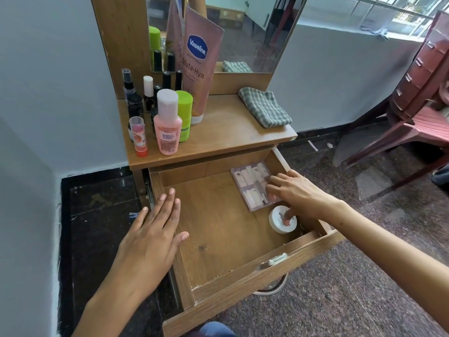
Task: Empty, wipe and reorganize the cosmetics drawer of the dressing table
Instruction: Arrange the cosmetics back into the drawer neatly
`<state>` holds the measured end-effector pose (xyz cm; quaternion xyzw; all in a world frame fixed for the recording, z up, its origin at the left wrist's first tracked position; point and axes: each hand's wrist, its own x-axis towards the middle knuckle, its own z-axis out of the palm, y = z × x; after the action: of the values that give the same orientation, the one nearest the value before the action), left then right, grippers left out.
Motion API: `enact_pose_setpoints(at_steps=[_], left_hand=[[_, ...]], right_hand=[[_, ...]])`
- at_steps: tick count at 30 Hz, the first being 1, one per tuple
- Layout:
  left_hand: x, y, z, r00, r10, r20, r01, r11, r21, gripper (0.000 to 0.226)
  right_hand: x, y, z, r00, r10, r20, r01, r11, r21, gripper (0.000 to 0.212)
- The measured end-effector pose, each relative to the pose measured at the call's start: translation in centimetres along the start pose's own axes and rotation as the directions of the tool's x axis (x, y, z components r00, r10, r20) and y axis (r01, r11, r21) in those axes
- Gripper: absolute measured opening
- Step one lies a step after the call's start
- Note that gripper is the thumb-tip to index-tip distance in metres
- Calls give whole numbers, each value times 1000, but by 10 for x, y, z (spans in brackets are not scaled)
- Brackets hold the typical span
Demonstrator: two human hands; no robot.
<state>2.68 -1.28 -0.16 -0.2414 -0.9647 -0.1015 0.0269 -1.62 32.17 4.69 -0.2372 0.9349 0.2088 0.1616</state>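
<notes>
The wooden drawer (218,227) of the dressing table stands pulled out. At its right side lie a clear flat case of small tubes (250,183) and a round white jar (279,222) in the near right corner. My right hand (296,193) reaches into the drawer, fingers spread over the case's near end and thumb down on the jar's lid. My left hand (150,237) hovers flat with straight fingers over the drawer's left wall, holding nothing. A folded green checked cloth (264,107) lies on the tabletop's right end.
Several bottles crowd the tabletop's left side: a pink bottle (167,125), a green stick (184,113), a tall Vaseline tube (200,66) leaning on the mirror (255,32), dark spray bottles (132,98). Stacked red plastic chairs (418,93) stand at the right.
</notes>
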Motion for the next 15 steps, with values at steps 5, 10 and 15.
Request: enact_pose_setpoints(at_steps=[5, 10, 15], left_hand=[[2, 0, 0, 1000, -7, 11, 7, 1000, 19, 58], [4, 2, -8, 989, -39, 143, 40, 999, -2, 68], [7, 7, -17, 981, -48, 188, 52, 999, -15, 69]], right_hand=[[1, 0, -4, 1000, 8, 11, -8, 1000, -28, 89], [-4, -10, -17, 998, 3, -63, -3, 1000, 7, 77], [11, -52, -49, 837, -29, -547, 118, 985, 128, 64]])
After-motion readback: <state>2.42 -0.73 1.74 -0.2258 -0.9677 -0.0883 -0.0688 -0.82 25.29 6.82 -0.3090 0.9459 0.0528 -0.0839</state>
